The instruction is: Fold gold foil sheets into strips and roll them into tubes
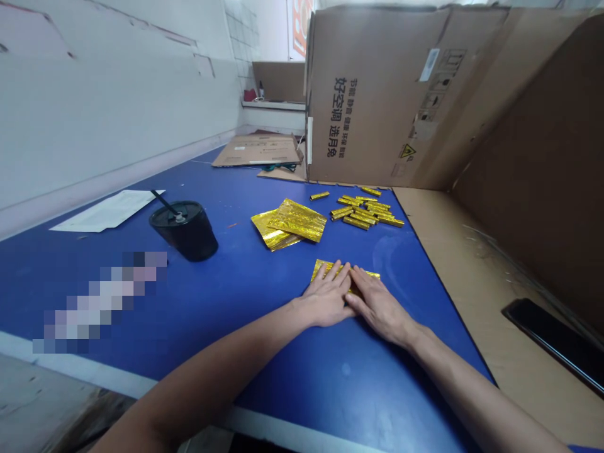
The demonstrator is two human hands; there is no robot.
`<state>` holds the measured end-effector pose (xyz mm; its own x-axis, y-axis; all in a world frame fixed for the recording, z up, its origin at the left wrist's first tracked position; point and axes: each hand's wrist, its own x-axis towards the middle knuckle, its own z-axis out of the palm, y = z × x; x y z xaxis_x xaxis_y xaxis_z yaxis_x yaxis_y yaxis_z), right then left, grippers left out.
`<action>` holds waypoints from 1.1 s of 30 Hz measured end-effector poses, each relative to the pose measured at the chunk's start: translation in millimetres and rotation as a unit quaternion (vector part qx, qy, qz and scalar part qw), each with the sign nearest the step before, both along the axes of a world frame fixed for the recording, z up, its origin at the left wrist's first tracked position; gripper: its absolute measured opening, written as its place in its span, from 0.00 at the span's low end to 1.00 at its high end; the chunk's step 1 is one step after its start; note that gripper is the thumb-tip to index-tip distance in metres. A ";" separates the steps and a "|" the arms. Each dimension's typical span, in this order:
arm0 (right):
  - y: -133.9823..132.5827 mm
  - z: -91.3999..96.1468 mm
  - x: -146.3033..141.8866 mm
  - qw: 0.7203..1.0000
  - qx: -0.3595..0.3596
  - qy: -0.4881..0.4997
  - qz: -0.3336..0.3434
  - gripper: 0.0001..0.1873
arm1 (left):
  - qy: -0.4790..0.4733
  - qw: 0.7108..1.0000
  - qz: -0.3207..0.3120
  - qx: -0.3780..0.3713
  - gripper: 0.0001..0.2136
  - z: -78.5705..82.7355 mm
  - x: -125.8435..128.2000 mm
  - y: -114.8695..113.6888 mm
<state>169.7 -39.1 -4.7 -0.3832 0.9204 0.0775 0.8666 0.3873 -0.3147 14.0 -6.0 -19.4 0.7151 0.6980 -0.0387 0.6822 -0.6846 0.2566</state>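
My left hand (327,297) and my right hand (380,308) lie side by side, fingers stretched flat, pressing on a gold foil pouch (322,267) on the blue table (264,327). Most of the pouch is hidden under the fingers. A small stack of flat gold foil pouches (290,223) lies further back. Behind it to the right sits a pile of several rolled gold foil sticks (365,211), with one stick (319,195) apart on the left.
A black cup with lid and straw (184,229) stands left of centre. A white sheet (108,211) lies at far left. Cardboard walls (377,94) rise behind and at right. A dark phone (554,340) rests on cardboard (472,283) at right.
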 end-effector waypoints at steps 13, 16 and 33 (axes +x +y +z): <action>-6.2 -13.2 7.2 0.995 -0.018 -0.098 -0.024 0.38 | 0.024 0.999 0.036 0.017 0.39 1.2 -33.8 4.9; -4.9 -9.8 8.7 0.995 -0.020 -0.093 -0.026 0.38 | 0.033 0.999 0.040 0.012 0.36 4.1 -47.3 -0.8; 4.0 -3.2 14.8 0.999 0.023 -0.036 -0.024 0.30 | -0.144 0.976 0.095 0.136 0.16 29.0 -30.9 -33.3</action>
